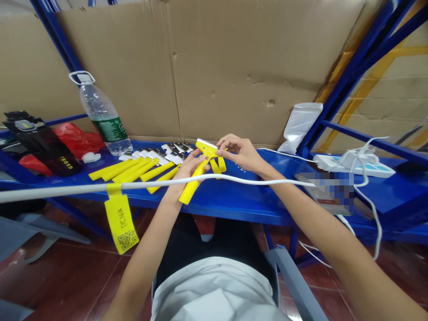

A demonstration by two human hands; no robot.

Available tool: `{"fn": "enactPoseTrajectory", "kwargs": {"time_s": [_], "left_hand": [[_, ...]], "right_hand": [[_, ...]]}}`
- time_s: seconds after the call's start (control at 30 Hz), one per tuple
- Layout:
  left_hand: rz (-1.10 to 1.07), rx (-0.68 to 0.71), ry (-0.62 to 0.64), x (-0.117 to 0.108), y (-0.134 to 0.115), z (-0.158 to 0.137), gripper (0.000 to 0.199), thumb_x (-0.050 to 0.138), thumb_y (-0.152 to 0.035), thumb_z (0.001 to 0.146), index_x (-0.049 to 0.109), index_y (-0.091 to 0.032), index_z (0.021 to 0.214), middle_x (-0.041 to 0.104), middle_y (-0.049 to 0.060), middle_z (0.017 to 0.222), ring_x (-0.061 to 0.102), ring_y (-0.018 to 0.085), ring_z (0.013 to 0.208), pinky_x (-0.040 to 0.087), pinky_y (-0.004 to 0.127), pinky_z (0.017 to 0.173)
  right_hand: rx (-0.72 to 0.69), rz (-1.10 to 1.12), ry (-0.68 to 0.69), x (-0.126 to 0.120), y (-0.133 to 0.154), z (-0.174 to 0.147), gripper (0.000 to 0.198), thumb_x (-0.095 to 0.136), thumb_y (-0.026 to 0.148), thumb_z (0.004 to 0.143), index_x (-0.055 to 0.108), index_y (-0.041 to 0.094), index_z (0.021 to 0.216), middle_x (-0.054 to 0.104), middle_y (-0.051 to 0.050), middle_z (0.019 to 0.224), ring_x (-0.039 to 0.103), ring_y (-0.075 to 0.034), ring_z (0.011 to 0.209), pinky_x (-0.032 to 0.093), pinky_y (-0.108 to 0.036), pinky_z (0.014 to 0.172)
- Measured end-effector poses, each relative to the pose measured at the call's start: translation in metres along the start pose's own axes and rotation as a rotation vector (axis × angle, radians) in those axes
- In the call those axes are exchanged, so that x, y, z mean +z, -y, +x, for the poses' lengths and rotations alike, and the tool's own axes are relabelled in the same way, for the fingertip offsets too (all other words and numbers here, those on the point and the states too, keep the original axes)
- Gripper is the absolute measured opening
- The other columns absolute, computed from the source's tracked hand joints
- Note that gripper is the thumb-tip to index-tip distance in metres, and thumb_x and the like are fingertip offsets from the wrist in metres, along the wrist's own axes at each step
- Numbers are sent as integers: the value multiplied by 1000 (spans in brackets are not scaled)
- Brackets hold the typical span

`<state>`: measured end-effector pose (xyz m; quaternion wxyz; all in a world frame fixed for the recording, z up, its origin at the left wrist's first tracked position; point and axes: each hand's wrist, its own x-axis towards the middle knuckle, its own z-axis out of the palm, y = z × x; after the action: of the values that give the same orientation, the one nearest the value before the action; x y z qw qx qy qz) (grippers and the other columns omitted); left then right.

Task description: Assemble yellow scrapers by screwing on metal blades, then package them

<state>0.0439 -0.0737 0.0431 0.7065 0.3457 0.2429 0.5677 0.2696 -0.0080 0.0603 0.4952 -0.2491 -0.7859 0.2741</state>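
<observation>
A yellow scraper (191,188) with a broad head and a pale blade edge is held tilted over the blue shelf, its handle pointing down toward me. My left hand (187,168) is closed around it where the handle meets the head. With thumb and fingertips, my right hand (242,152) pinches the right end of the head; whether a small part sits in those fingers is hidden. Left of my hands lie several yellow handles (133,170) in a slanted row, with black-and-white cards (175,157) at their far ends. Short yellow pieces (221,165) lie behind the held scraper.
A water bottle (110,122), a red plastic bag (78,140) and a black bottle (55,149) stand at left. A white cable (234,179) with a yellow tag (121,224) crosses in front. At right are a power strip (357,165) and a tablet-like device (329,194).
</observation>
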Motion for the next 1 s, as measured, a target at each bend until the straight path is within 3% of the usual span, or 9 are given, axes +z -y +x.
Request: {"fn": "enactPoseTrajectory", "kwargs": {"time_s": [0.43, 0.77, 1.0], "left_hand": [[96, 89, 78, -18, 11, 12, 54, 86, -20, 93, 65, -23, 143, 77, 9, 117, 74, 12, 77, 48, 12, 46], [46, 47, 67, -14, 7, 9, 48, 80, -17, 96, 63, -24, 140, 78, 7, 113, 73, 10, 73, 47, 10, 46], [32, 57, 37, -14, 8, 10, 56, 83, -16, 93, 62, -24, 145, 79, 9, 114, 74, 12, 72, 47, 12, 45]], "right_hand": [[-31, -87, 13, 4, 0, -1, 37, 86, 58, 94, 73, 24, 86, 75, -6, 118, 71, -22, 106, 58, -42, 94], [245, 197, -3, 11, -5, 2, 63, 105, 65, 68, 65, 24, 94, 75, 0, 86, 74, -19, 77, 61, -36, 73], [242, 201, 10, 10, 4, 1, 60, 105, 66, 68, 69, 24, 93, 75, 2, 79, 71, -17, 70, 62, -36, 72]]}}
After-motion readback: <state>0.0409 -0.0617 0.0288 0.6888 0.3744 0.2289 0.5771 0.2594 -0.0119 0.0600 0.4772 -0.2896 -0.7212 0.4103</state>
